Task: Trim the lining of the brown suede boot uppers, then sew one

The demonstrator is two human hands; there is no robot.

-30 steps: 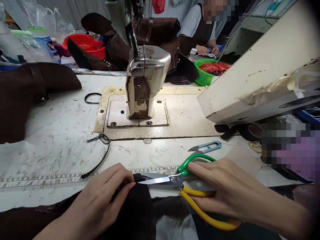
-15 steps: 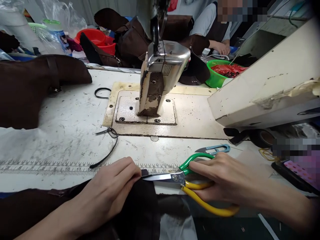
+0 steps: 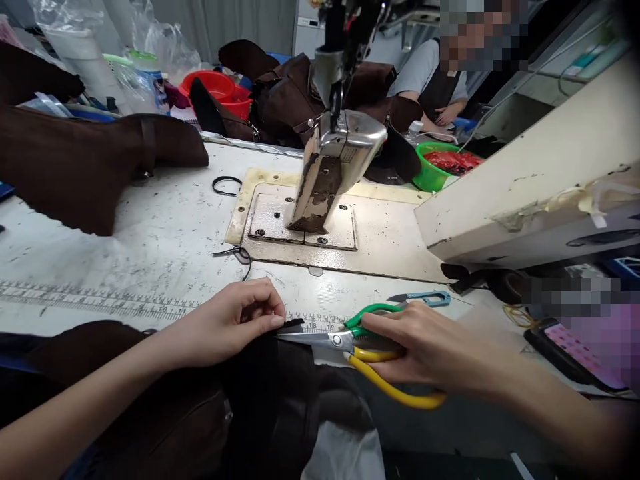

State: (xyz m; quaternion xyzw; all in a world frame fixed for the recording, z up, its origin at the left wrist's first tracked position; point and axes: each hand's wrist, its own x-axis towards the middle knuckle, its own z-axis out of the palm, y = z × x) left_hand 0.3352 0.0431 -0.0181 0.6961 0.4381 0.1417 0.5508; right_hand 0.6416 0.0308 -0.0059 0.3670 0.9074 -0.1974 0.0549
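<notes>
My left hand (image 3: 227, 327) pinches the top edge of a dark brown boot piece (image 3: 270, 400) at the table's near edge, thumb on top. A short black strip (image 3: 295, 325) sticks out beside its fingertips. My right hand (image 3: 420, 340) grips scissors (image 3: 337, 341) with one green and one yellow handle. Their blades point left along the boot's edge, just below the strip, with the tips close to my left thumb. Whether the blades touch the cloth I cannot tell. A black cord (image 3: 244, 257) lies on the table behind my left hand.
A sewing machine post (image 3: 320, 193) stands mid-table. Blue thread snips (image 3: 430, 298) lie behind the scissors. A brown boot (image 3: 95, 153) rests at left, with more boots (image 3: 285, 93) beyond. At the back are red basins (image 3: 215, 87), a green basin (image 3: 430, 170) and a seated person (image 3: 425, 73).
My left hand has turned, its fingers lifting off the edge while the thumb side still pinches. The scissors stay along the boot's edge in my right hand. The whole view has shifted.
</notes>
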